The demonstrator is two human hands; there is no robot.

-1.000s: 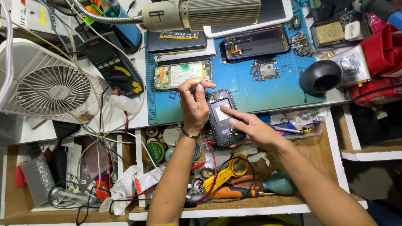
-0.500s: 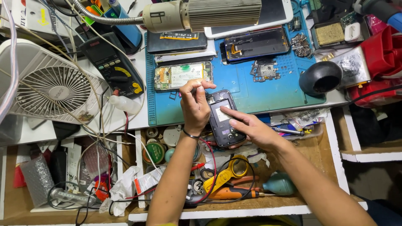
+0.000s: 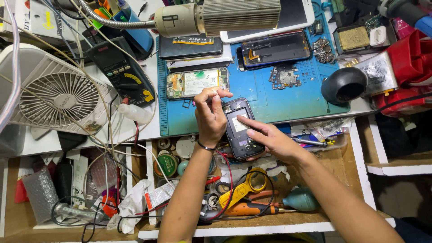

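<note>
Phone (image 3: 242, 129) between hands, blue mat (image 3: 274, 101) behind

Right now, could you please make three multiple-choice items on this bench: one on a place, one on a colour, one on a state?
1. Where is the fan?
A. left of the mat
B. on the mat
C. in the drawer

2. What colour is the mat?
A. red
B. blue
C. white

3. What state is the phone between the hands in?
A. sealed in a box
B. back off, inside showing
C. lying untouched

Answers:
1 A, the fan sits at the bench's left edge.
2 B, the mat's bare part is blue.
3 B, the left hand and right hand hold it with its inside showing.
</note>
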